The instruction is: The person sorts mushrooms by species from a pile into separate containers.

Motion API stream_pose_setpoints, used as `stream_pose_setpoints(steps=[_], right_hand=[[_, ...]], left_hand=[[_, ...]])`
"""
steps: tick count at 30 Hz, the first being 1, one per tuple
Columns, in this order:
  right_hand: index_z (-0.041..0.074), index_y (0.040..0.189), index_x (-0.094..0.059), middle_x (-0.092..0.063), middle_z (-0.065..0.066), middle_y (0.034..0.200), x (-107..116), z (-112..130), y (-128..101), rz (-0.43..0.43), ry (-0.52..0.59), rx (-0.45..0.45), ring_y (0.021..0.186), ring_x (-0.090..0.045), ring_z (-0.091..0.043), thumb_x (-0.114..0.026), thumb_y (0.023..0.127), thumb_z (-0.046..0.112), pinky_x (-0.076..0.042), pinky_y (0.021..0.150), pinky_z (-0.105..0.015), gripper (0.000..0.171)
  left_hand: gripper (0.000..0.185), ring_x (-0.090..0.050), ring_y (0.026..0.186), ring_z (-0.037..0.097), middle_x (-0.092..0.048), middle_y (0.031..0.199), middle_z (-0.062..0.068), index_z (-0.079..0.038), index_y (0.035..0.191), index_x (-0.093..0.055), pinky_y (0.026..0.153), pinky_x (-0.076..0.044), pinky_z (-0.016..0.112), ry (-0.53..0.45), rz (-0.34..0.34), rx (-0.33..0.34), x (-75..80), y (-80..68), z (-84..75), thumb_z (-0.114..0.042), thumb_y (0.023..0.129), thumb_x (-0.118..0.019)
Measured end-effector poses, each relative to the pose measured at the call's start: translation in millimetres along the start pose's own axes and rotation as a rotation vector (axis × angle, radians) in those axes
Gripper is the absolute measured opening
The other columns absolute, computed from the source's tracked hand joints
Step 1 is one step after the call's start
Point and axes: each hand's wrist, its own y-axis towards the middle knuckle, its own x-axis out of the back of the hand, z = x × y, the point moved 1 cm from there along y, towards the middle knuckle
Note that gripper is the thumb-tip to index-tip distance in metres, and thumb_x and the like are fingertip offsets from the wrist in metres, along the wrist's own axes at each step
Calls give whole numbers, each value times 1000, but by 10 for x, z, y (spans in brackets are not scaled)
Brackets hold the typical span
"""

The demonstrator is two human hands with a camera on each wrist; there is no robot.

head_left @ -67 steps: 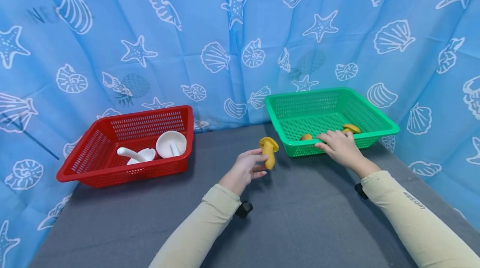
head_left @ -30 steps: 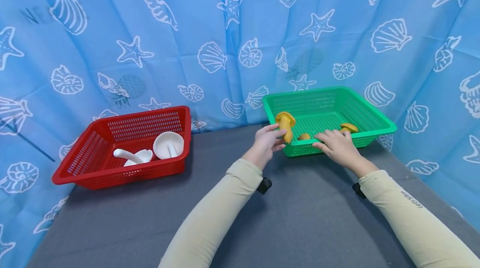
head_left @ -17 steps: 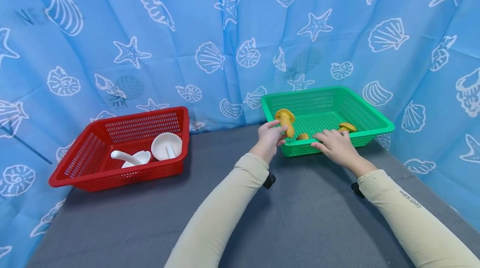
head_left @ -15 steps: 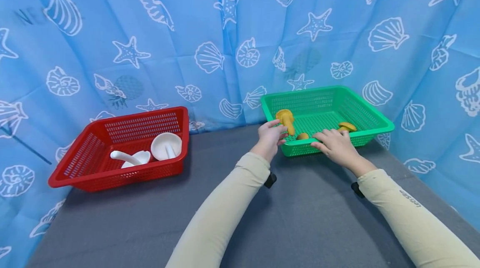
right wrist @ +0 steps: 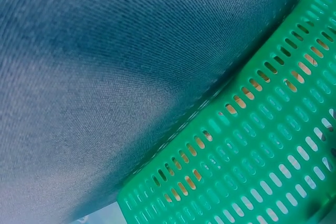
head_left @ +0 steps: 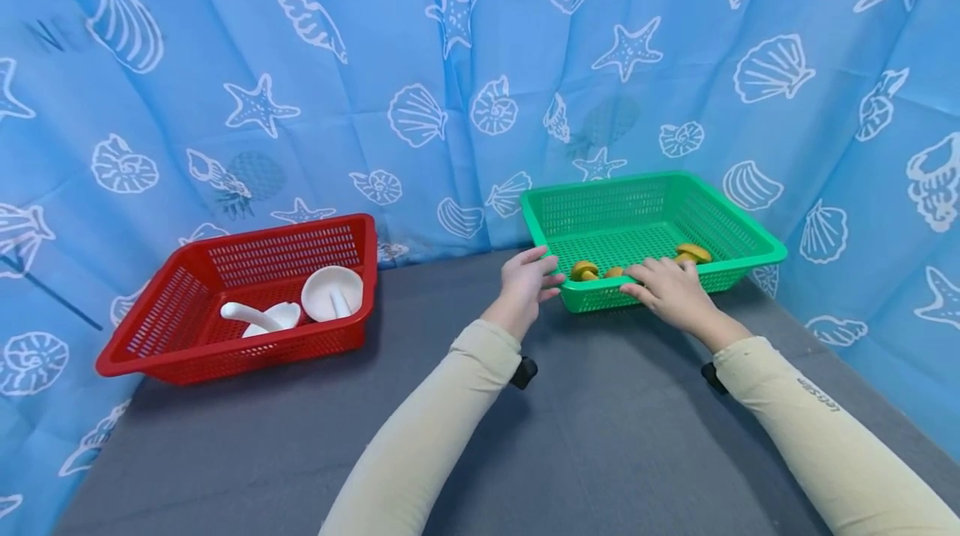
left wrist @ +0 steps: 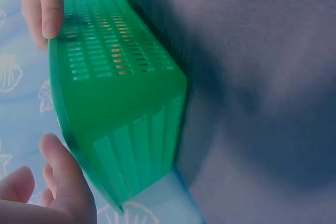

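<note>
In the head view, my left hand (head_left: 525,286) is held at the front left corner of the green basket (head_left: 750,257), its fingers extended and nothing between them. A yellow mushroom (head_left: 584,271) lies inside that corner, just right of the fingertips. My right hand (head_left: 675,296) grips the basket's front rim; in the left wrist view its thumb lies outside the rim. Another mushroom (head_left: 693,253) shows behind that hand, and a small rounded brownish piece (head_left: 614,273) peeks over the rim, mostly hidden. Through the slots of the green wall (right wrist: 252,145), the right wrist view shows orange-brown patches.
On the left stands a red basket (head_left: 262,358) containing a white spoon (head_left: 258,315) and a white bowl (head_left: 322,286) with a white handle-like piece in it. Grey cloth (head_left: 285,453) covers the table. A blue curtain (head_left: 360,86) with shell prints hangs behind.
My left hand has carried the yellow mushroom rightward to the green basket and let it go inside, then drawn back slightly left. The right hand has stayed on the rim.
</note>
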Motion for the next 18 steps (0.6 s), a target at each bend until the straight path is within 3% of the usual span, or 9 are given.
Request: stream_pose_setpoints(steps=[3, 9, 14, 18], right_hand=[[3, 123, -62, -61, -15, 107, -6, -12, 17, 10, 7, 0, 97, -54, -35, -54, 100, 32, -32, 82, -58, 37], [1, 125, -60, -60, -19, 113, 21, -72, 17, 60, 38, -16, 102, -53, -39, -55, 100, 27, -30, 86, -62, 37], [1, 129, -59, -58, -25, 124, 20, -129, -56, 72, 119, -15, 113, -47, -46, -54, 101, 28, -28, 89, -64, 39], [-2, 137, -51, -47, -30, 135, 88, -191, -97, 59, 208, -14, 127, -33, -53, -50, 103, 28, -22, 97, -69, 45]], left_hand=[[39, -69, 94, 25, -68, 117, 10, -7, 133, -58, 68, -56, 27, 8, 19, -12, 157, -23, -10, -8, 95, -62], [40, -67, 99, 24, -64, 125, 10, -9, 139, -52, 85, -54, 37, 61, 56, -66, 541, -112, -99, -15, 100, -56], [43, -60, 115, 27, -60, 131, 10, -11, 143, -46, 99, -44, 42, 159, 66, -90, 1010, -248, -249, -22, 102, -52], [49, -47, 129, 29, -48, 144, 12, -9, 147, -41, 109, -32, 49, 315, 51, -185, 1416, -401, -485, -25, 102, -50]])
